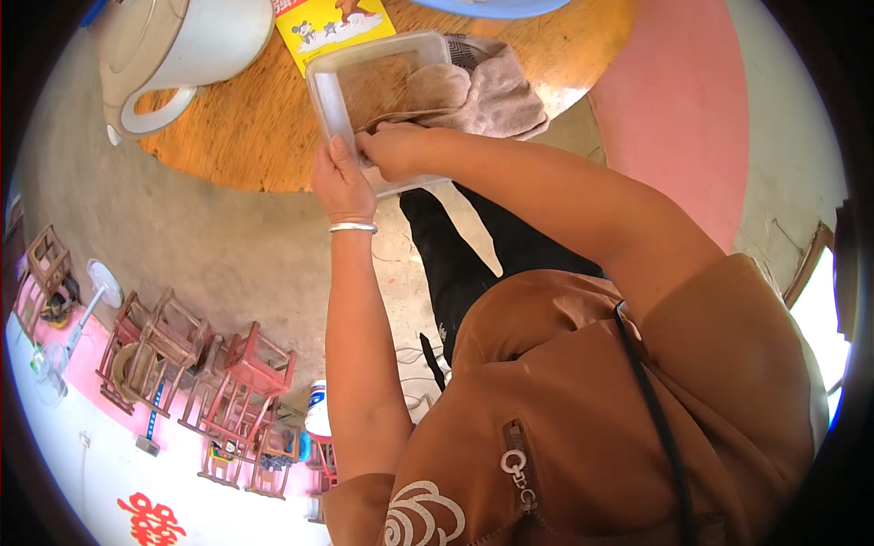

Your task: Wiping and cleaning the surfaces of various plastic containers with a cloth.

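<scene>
At the table's near edge, a clear rectangular plastic container (330, 102) is held tilted. My left hand (345, 181) grips its near left corner, thumb on the rim, with a silver bangle at the wrist. A brown cloth (502, 102) hangs over the container's right side, and part of it lies inside. My right hand (396, 150) reaches into the container at the near end, fingers bent onto the cloth's gathered edge. Its fingertips are partly hidden.
A round wooden table (225, 153) carries a white jug (205, 41), a yellow printed booklet (334, 31) and a blue dish (495, 7). Wooden stools (256, 362) and a standing fan (104, 283) are by the wall at lower left. A white bucket (317, 409) is nearby.
</scene>
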{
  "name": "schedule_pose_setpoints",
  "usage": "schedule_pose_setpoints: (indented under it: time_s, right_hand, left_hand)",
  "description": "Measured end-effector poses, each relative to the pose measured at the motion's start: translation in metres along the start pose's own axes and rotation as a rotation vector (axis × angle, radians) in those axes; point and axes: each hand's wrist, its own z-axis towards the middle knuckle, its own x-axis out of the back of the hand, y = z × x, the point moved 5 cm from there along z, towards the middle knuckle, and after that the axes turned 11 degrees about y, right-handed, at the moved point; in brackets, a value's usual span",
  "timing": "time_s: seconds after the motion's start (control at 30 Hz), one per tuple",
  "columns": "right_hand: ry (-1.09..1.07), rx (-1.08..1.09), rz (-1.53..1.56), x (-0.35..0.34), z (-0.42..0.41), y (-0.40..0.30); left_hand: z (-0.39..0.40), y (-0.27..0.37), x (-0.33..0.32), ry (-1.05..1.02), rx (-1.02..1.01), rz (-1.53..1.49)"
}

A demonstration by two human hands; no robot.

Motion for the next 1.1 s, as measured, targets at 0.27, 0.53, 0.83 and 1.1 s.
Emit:
schedule_pose_setpoints:
  time_s: [0.27,0.53,0.83,1.1]
  right_hand:
    - [0.075,-0.210,-0.065,0.034,-0.007,-0.001]
    - [0.341,0.057,-0.001,0.006,-0.015,0.014]
    - [0.511,0.123,-0.248,0.019,-0.011,0.024]
    - [0.275,0.137,-0.198,0.008,-0.013,0.013]
  left_hand:
    - [-0.005,-0.002,0.003,-0.061,0.049,0.152]
    - [-0.014,0.003,-0.011,0.039,0.106,-0.157]
    - [-0.018,0.007,-0.014,-0.071,0.150,-0.024]
    - [-0.021,0.005,-0.012,-0.021,0.154,-0.095]
